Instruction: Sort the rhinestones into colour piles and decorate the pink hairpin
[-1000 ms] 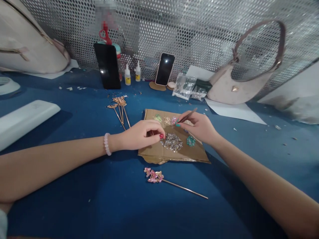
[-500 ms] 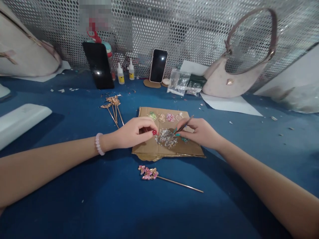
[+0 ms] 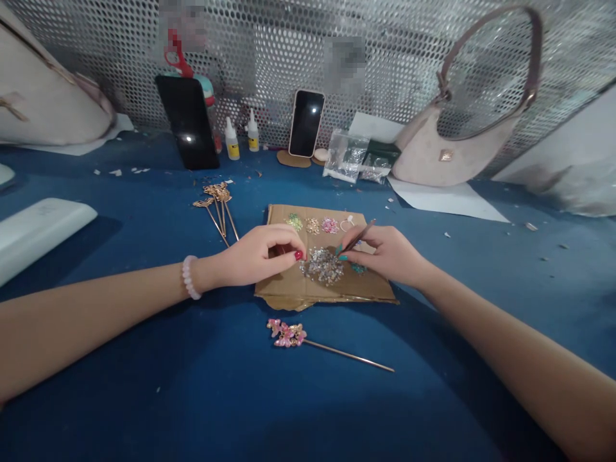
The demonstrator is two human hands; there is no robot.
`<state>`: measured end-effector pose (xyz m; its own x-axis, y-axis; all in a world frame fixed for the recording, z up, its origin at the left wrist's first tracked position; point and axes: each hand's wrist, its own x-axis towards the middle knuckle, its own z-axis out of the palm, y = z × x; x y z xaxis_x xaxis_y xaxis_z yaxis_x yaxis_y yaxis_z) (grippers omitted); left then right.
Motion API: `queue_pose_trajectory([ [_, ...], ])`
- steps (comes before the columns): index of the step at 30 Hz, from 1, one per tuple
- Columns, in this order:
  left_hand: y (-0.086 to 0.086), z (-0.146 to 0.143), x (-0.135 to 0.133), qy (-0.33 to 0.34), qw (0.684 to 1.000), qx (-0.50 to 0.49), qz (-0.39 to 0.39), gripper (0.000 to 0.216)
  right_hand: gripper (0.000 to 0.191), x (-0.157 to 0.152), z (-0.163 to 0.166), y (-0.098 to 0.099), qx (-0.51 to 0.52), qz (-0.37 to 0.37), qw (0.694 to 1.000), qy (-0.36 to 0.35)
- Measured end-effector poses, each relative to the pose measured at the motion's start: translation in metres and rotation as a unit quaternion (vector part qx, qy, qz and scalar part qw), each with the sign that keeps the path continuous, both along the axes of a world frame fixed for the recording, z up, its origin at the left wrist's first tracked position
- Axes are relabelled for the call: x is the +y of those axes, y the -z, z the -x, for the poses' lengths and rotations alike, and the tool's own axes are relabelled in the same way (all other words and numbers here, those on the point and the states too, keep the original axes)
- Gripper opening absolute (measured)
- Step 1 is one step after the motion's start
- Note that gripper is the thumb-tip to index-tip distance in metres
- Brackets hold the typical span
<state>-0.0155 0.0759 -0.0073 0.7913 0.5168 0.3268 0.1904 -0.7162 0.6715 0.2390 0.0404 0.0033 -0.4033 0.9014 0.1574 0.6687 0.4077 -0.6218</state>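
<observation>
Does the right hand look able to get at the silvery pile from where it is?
Probably yes: the right hand holds tweezers beside the silvery pile, and nothing visible blocks the way.

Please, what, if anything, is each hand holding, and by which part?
Right hand: slim dark tool, pinched toward its lower end. Left hand: cannot tell whether it holds anything.

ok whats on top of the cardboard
On the cardboard: green bits, gold bits, pink bits, a pale ring and a silver pile. Teal bits show partly; what the left hand and right hand cover can't be seen.
</observation>
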Motion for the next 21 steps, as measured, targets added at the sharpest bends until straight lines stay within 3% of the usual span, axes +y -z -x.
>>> queue_pose_trajectory([
  [11,0.003,0.000,0.001,0.001,1.000,-0.006,0.015,0.015,0.013,0.027,0.008,-0.001,0.036,-0.055,0.998,0.012],
  [21,0.001,0.000,0.000,-0.001,0.999,-0.020,0.025,0.015,0.008,0.053,0.023,0.002,0.024,-0.058,0.998,0.026],
])
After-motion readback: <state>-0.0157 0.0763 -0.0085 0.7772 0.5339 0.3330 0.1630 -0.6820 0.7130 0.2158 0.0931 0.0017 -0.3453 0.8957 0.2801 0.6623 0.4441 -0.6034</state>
